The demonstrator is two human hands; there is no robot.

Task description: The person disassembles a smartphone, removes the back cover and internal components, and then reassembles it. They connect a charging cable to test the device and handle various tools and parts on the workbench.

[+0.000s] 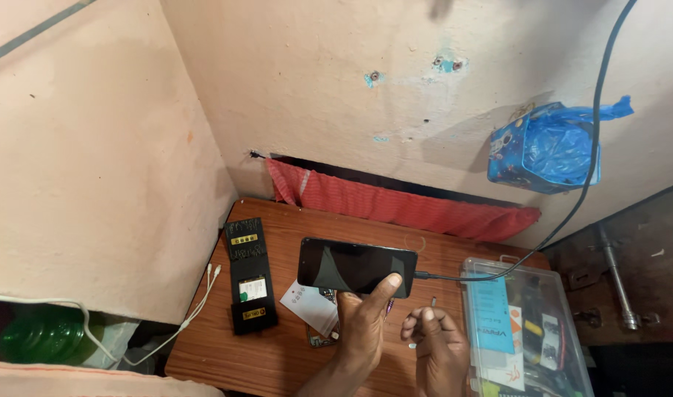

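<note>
Head view: left hand (362, 323) grips the dark phone (356, 266) from beneath, its long axis running left to right over the wooden table (278, 353); right hand (441, 345) hovers just beside, loosely curled, holding nothing visible.

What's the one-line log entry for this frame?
left hand: holds black phone | cable: plugged in | right hand: pinches small item | surface: wooden table
</note>
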